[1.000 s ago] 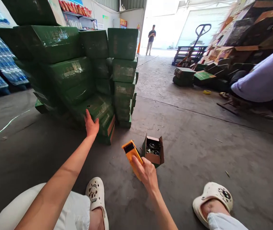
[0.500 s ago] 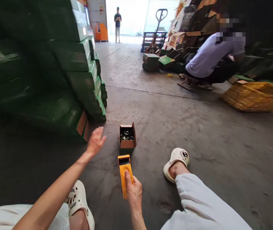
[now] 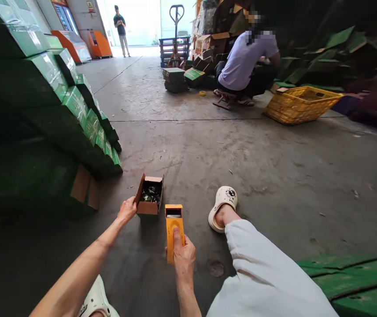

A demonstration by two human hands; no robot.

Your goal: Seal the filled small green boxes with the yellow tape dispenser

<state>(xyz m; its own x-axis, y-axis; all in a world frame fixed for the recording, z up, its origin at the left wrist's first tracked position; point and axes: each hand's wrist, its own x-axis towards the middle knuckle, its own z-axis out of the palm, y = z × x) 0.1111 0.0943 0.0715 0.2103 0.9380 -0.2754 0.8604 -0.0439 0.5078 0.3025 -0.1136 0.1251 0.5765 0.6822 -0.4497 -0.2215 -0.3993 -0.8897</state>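
Note:
A small open cardboard box (image 3: 148,208), green outside and brown inside, stands on the floor in front of me. Dark, shiny pieces (image 3: 150,193) lie in it; their kind is not clear. My left hand (image 3: 127,209) grips the box's raised left flap. My right hand (image 3: 183,252) is closed around a yellow handheld tool (image 3: 170,231), thumb on its upper face. The tool has a dark, framed opening at its far end. It is held just right of the box, apart from it.
Stacked green cartons (image 3: 53,79) rise at the left. More green cartons (image 3: 356,281) are at the lower right. Ahead are a yellow crate (image 3: 302,105), a crouching person (image 3: 246,61), a pallet jack (image 3: 175,33) and a standing person (image 3: 120,28) by the doorway.
My left hand, open in the air before, now holds the box's flap. The box has turned slightly. The view has swung right, bringing cartons into view at the lower right.

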